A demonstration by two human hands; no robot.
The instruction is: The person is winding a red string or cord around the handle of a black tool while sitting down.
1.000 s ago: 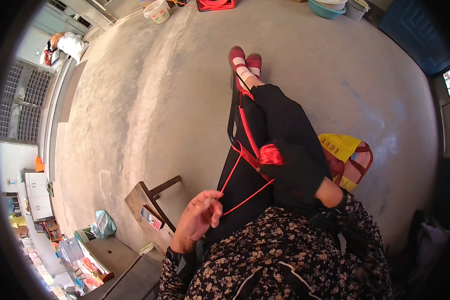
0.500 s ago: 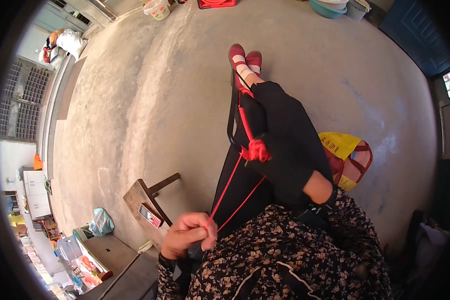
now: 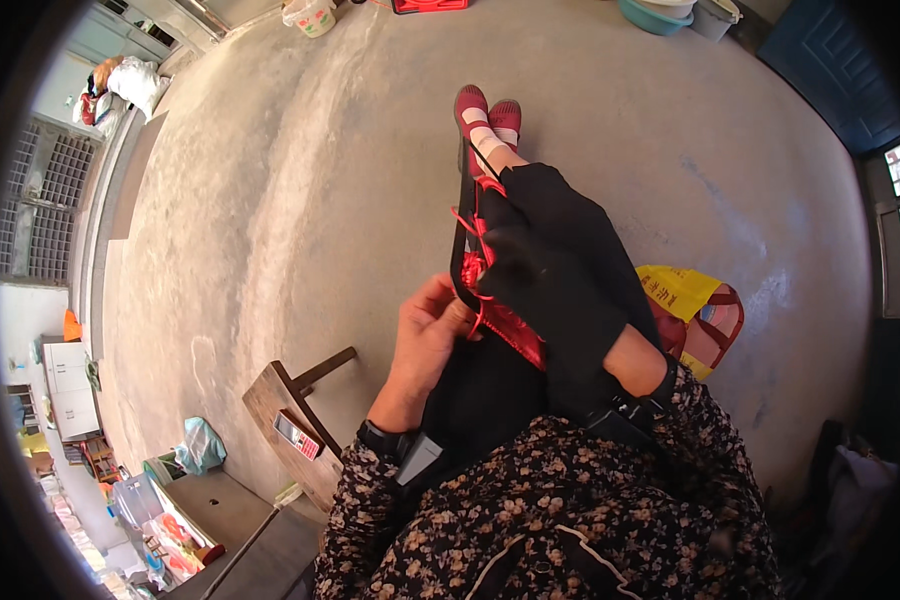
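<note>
I sit with my legs stretched out, and my feet in red shoes [image 3: 485, 110] rest on the concrete floor. A black strap [image 3: 458, 250] runs from my feet back to my lap. Red cord [image 3: 505, 325] is knotted along it. My left hand [image 3: 430, 335] is bare and pinches the red cord right beside the strap. My right hand [image 3: 560, 300], in a black glove, lies over the strap and grips the knotted red part from the other side. The glove hides its fingertips.
A low wooden stool [image 3: 270, 400] with a small red and white box [image 3: 295, 435] on it stands to my left. A yellow bag with red handles [image 3: 690, 310] lies by my right leg. Basins [image 3: 660, 12] and a white bucket [image 3: 310, 15] stand far ahead.
My left hand, which had drawn two red strands down and left toward my lap, has come back up to the knot at the strap. The strands are no longer stretched out.
</note>
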